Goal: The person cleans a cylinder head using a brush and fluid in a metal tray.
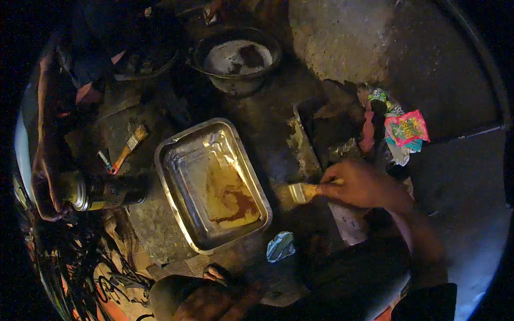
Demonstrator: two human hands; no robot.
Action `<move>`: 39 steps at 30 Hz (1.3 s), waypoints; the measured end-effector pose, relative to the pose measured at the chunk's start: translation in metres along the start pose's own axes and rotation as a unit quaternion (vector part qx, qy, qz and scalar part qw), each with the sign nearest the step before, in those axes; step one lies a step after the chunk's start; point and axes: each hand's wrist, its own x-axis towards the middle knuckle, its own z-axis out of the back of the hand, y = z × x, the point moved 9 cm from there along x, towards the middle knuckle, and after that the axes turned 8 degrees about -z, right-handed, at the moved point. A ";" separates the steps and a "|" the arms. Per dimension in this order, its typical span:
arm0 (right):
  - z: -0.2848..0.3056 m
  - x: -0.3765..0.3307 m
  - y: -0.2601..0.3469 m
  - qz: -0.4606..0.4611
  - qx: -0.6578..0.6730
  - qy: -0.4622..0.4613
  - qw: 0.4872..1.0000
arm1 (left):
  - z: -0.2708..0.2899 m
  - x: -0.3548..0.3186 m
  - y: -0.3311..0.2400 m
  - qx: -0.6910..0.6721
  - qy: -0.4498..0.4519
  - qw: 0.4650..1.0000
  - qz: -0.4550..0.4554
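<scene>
My right hand [356,184] is closed around a flat paintbrush [303,193], thumb and fingers pinching its handle, with the pale metal ferrule pointing left toward the tray [257,192] and apart from its rim. My left hand [219,302] seems to be the dim, blurred shape at the lower edge; I cannot tell how far open it is or whether it holds anything. The shiny rectangular tray sits in front of me, tilted in my view, with a yellowish liquid and reddish-brown swirls toward its near right side. Left of it lies a second brush [130,148] with an orange handle, and below that a dark can [110,192] with a metal rim, another person's hand [45,192] at its far left end. A round bucket [225,83] with pale grey contents stands beyond the tray; crumpled bluish plastic [281,246] lies near the tray's lower right corner, and a pink-and-yellow packet [408,128] farther right.
</scene>
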 end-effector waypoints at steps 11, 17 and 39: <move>-0.004 0.012 -0.019 -0.019 -0.059 -0.083 0.995 | -0.013 -0.006 -0.009 0.008 -0.026 0.999 -0.018; 0.012 0.003 0.012 -0.013 -0.110 -0.052 0.992 | -0.008 0.003 -0.011 0.025 -0.011 1.000 -0.006; -0.026 -0.032 0.061 0.139 -0.278 -0.071 0.948 | 0.010 -0.004 -0.025 0.036 -0.072 0.994 -0.074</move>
